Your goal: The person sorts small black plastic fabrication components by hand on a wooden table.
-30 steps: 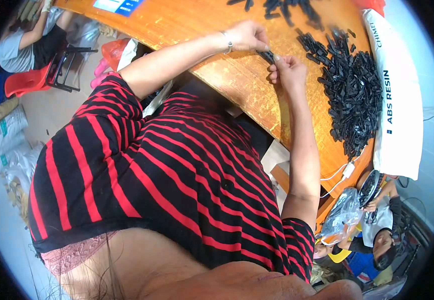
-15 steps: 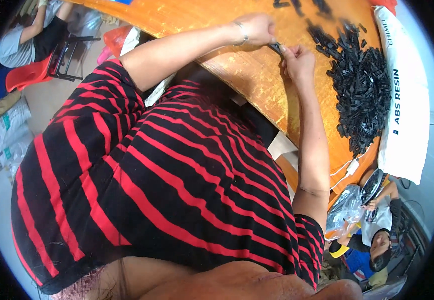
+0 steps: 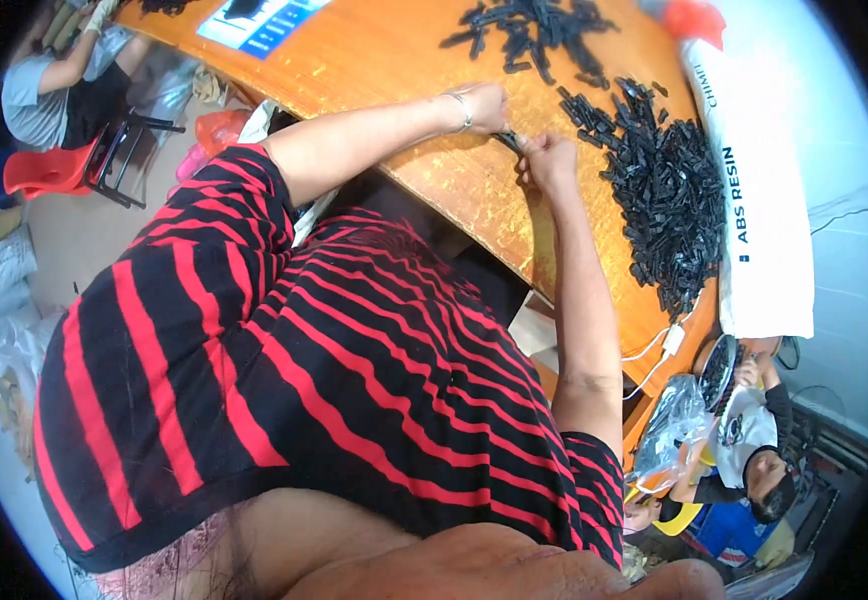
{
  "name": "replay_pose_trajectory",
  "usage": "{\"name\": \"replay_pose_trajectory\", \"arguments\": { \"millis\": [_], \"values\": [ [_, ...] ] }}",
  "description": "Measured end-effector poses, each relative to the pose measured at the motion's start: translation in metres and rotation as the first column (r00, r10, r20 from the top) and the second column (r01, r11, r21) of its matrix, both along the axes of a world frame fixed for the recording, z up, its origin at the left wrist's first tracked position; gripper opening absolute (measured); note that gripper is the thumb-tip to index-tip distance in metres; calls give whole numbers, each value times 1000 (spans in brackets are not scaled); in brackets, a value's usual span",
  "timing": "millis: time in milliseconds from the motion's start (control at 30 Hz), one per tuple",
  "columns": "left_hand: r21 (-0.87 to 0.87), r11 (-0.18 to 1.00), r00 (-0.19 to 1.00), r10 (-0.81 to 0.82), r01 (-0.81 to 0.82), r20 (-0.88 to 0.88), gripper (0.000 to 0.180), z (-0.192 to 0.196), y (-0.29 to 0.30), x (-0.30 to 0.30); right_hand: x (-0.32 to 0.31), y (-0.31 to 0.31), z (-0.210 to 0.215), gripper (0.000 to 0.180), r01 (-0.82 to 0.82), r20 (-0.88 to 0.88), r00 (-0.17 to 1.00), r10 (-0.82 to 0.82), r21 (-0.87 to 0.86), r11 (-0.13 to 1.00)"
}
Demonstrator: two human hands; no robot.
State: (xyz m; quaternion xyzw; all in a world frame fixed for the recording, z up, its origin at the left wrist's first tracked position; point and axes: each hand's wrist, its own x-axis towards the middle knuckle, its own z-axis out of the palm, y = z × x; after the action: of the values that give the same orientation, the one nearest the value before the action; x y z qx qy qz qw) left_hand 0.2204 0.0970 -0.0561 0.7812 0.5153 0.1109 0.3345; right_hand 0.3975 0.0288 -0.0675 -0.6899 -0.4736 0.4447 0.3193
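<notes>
My left hand (image 3: 482,108), with a bracelet at its wrist, is closed over the orange-brown table (image 3: 424,175). My right hand (image 3: 551,160) is pinched close beside it. Between them stretches a small, narrow black plastic piece (image 3: 510,140), its left end in my left fingers and its right end in my right. To the right of my hands lies a large heap of similar black plastic pieces (image 3: 669,200). Beyond my hands is a looser group of black pieces (image 3: 544,35).
A white printed sack (image 3: 759,220) borders the heap along the table's right side. At far left on the table is a blue-and-white sheet (image 3: 259,25). A white cable connector (image 3: 672,340) sits by the right edge. Co-workers are at left and lower right; a red chair (image 3: 49,172) stands left.
My view has shifted, so the table and hands sit further left and lower, and more of the far tabletop shows. Both hands still hold the black piece.
</notes>
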Motion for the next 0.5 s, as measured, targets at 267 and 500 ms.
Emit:
{"name": "replay_pose_trajectory", "arguments": {
  "millis": [267, 500],
  "values": [
    [-203, 967, 922, -66, 153, 383, 28, -18, -17, -47, -8, -25, -2, 22, -165, 210, 974, 86, 394, 904],
    [-379, 923, 914, 95, 69, 395, 26, 31, -57, -193, -24, 3, 17, 29, -358, 167, 932, 321, 306, 882]
  ]
}}
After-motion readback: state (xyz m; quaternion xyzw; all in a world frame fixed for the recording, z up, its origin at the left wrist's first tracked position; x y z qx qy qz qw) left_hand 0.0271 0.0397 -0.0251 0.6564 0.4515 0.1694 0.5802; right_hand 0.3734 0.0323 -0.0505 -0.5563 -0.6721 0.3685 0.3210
